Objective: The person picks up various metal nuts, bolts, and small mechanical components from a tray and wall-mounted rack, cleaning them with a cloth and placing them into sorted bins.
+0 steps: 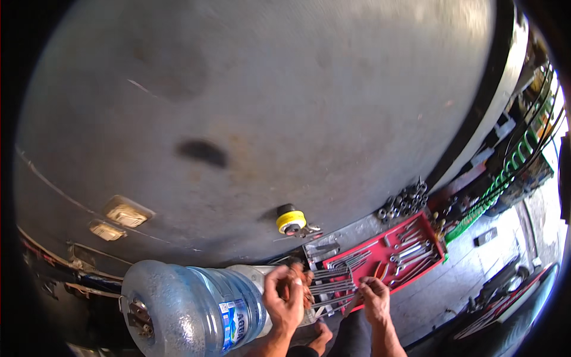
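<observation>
My left hand [284,302] is closed around a reddish-brown bundle [306,290] beside a water bottle. Several long, thin metal rods [332,287] stretch from the bundle towards the right; whether they are joined to it cannot be told. The fingertips of my right hand [376,298] pinch a thin brownish piece [351,306] at the near edge of a red tool tray [409,277]. Inside the tray lie several wrenches [409,253] and a tool with orange handles [380,270].
The large clear plastic water bottle [187,308] lies at lower left. A grey curved surface [290,111] fills the upper view, with a yellow-and-black round object [291,219] on it. Sockets [403,201] cluster above the tray. A green coiled hose [499,183] runs along the right.
</observation>
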Motion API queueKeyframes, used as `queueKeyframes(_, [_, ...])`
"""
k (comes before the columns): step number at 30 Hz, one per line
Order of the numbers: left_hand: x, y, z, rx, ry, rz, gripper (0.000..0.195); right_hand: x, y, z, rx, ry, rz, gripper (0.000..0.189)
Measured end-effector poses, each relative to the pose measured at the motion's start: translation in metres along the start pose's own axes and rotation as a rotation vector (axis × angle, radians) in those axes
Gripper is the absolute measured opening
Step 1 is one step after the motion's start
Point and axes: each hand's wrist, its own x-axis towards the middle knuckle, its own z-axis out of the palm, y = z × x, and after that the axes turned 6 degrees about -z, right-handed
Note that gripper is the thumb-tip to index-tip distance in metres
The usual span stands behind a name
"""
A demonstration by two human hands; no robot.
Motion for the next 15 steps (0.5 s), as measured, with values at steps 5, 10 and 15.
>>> queueKeyframes(5, [0.055, 0.039, 0.013, 0.478, 0.129, 0.389, 0.055, 0.039, -0.028, 0.053, -0.086, -0.29, -0.015, 0.063])
queueKeyframes(10, [0.077, 0.047, 0.017, 0.57, 0.091, 0.273, 0.052, 0.081, -0.061, 0.12, -0.308, -0.492, -0.139, 0.055])
queueKeyframes(15, [0.079, 0.056, 0.013, 0.557, 0.049, 0.242, 0.038, 0.104, -0.064, 0.125, -0.398, -0.568, -0.155, 0.03])
